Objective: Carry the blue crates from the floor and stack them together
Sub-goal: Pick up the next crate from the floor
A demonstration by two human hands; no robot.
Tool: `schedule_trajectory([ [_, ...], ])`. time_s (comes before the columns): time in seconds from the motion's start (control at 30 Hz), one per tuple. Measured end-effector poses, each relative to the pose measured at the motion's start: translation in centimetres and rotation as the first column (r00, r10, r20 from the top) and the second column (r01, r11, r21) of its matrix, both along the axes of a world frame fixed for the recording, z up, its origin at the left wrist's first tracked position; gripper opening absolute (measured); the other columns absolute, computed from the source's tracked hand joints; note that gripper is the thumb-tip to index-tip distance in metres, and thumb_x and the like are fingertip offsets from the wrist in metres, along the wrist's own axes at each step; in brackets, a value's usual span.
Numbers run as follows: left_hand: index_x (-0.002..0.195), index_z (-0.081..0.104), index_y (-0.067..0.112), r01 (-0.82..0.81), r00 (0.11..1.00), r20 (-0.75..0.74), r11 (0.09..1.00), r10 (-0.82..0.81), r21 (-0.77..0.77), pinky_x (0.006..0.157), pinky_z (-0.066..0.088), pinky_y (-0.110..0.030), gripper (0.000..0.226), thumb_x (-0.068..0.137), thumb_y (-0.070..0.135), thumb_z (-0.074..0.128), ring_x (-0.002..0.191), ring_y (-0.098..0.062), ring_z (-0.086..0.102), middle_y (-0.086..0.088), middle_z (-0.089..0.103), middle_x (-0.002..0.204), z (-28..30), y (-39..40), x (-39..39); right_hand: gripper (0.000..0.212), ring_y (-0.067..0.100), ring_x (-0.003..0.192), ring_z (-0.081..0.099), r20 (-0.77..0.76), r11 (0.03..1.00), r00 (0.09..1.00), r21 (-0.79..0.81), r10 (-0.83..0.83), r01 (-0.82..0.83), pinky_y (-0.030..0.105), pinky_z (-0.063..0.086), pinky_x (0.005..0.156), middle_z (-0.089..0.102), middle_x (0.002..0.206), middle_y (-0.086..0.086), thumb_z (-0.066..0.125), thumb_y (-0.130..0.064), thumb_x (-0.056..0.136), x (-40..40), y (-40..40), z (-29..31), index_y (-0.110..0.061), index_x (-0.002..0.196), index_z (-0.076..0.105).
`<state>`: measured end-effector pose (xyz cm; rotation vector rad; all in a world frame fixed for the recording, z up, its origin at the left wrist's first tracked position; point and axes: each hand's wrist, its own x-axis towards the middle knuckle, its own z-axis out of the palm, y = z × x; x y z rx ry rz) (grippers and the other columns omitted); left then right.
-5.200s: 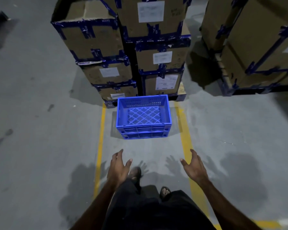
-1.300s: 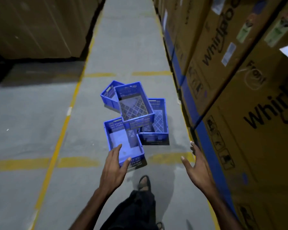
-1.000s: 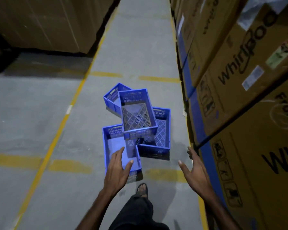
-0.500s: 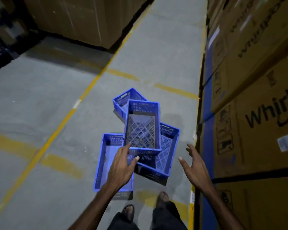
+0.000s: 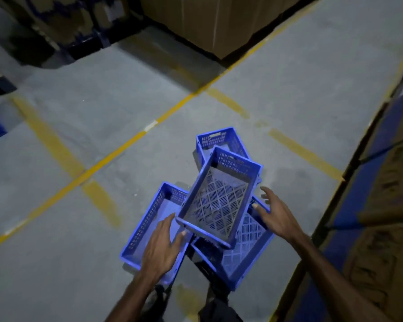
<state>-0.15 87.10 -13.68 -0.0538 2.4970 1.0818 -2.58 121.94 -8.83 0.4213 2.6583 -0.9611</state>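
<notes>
Two spread hands (image 5: 163,249) flanking top crate (image 5: 219,198)

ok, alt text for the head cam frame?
Two open bare hands, left hand and right hand, reach for the top crate, which lies tilted across three more blue crates on a grey floor with yellow lines; cardboard boxes stand at right.

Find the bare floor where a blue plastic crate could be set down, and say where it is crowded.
Free: grey concrete floor left of the crate pile, up to the yellow floor line; also beyond the farthest crate. Crowded: the tilted top blue plastic crate overlaps three others, tight against the brown cardboard boxes on the right.
</notes>
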Motion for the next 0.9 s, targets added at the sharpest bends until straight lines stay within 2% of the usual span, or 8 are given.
schedule_trajectory([
  [0.1,0.158,0.028,0.032,-0.055,0.994,0.098,0.998,0.055,-0.007,0.111,0.043,-0.046,0.108,0.073,0.097,0.027,0.139,-0.022,0.047,0.005,0.039,0.16,-3.4,2.2,-1.3,0.062,0.03,0.128,0.058,0.028,0.996,0.999,0.083,0.024,-0.026,0.046,0.049,0.1,0.058,0.144,0.009,0.059,-0.042,0.098,-5.0,3.9,-4.3,-0.023,0.153,0.036],
  [0.27,0.155,0.036,0.029,-0.062,0.969,0.236,0.996,0.074,-0.058,0.104,0.047,-0.038,0.083,0.087,0.076,0.045,0.127,-0.021,0.056,0.001,0.053,0.148,-11.7,4.6,-3.9,0.053,0.033,0.114,0.066,0.087,0.983,0.995,0.172,0.051,-0.066,0.044,0.053,0.092,0.069,0.127,0.012,0.06,-0.041,0.098,-13.3,9.1,-12.3,-0.014,0.143,0.049],
  [0.37,0.151,0.042,0.028,-0.157,0.935,0.309,0.985,0.171,-0.07,0.093,0.048,-0.036,0.065,0.096,0.059,0.056,0.117,-0.023,0.061,-0.003,0.059,0.14,-17.4,5.2,-5.4,0.045,0.034,0.107,0.067,0.058,0.982,0.997,0.18,0.041,-0.051,0.04,0.052,0.087,0.072,0.116,0.013,0.061,-0.039,0.098,-17.9,10.1,-17.0,-0.011,0.133,0.057],
  [0.47,0.145,0.048,0.022,-0.265,0.894,0.361,0.963,0.267,-0.055,0.086,0.046,-0.035,0.058,0.097,0.052,0.06,0.1,-0.021,0.059,-0.002,0.066,0.115,-22.7,5.5,-6.2,0.042,0.034,0.106,0.067,0.039,0.984,0.998,0.171,0.05,-0.056,0.038,0.05,0.087,0.072,0.112,0.015,0.062,-0.035,0.098,-22.1,10.0,-21.6,-0.008,0.13,0.061],
  [0.6,0.133,0.057,0.023,-0.346,0.863,0.371,0.936,0.343,-0.061,0.084,0.05,-0.037,0.05,0.095,0.055,0.062,0.1,-0.028,0.066,-0.009,0.071,0.109,-29.5,5.6,-7.5,0.043,0.037,0.113,0.064,0.025,0.978,0.997,0.194,0.075,-0.078,0.037,0.047,0.092,0.071,0.12,0.018,0.064,-0.035,0.097,-26.9,9.7,-27.2,-0.008,0.13,0.062],
  [0.7,0.117,0.058,0.029,-0.391,0.864,0.327,0.92,0.383,-0.044,0.072,0.051,-0.038,0.039,0.091,0.058,0.065,0.08,-0.025,0.069,-0.006,0.072,0.083,-32.5,6.3,-8.0,0.043,0.04,0.113,0.063,0.002,0.966,0.994,0.236,0.108,-0.106,0.039,0.047,0.093,0.068,0.123,0.023,0.064,-0.032,0.097,-29.2,10.3,-29.9,-0.003,0.129,0.062],
  [0.8,0.108,0.05,0.028,-0.448,0.873,0.186,0.892,0.451,-0.061,0.071,0.051,-0.041,0.029,0.091,0.04,0.071,0.076,-0.026,0.067,0.0,0.064,0.067,-34.3,7.3,-7.6,0.049,0.044,0.113,0.061,-0.014,0.951,0.991,0.284,0.132,-0.123,0.042,0.047,0.092,0.065,0.126,0.027,0.064,-0.037,0.095,-30.9,10.5,-32.4,0.0,0.127,0.062],
  [0.9,0.112,0.042,0.029,-0.525,0.848,0.089,0.851,0.523,-0.005,0.067,0.048,-0.041,0.036,0.092,0.028,0.072,0.067,-0.023,0.063,-0.003,0.06,0.064,-34.8,8.5,-6.8,0.05,0.046,0.116,0.059,-0.002,0.935,0.989,0.328,0.146,-0.137,0.045,0.047,0.096,0.061,0.131,0.03,0.065,-0.031,0.096,-32.1,11.0,-34.6,0.003,0.132,0.057],
])
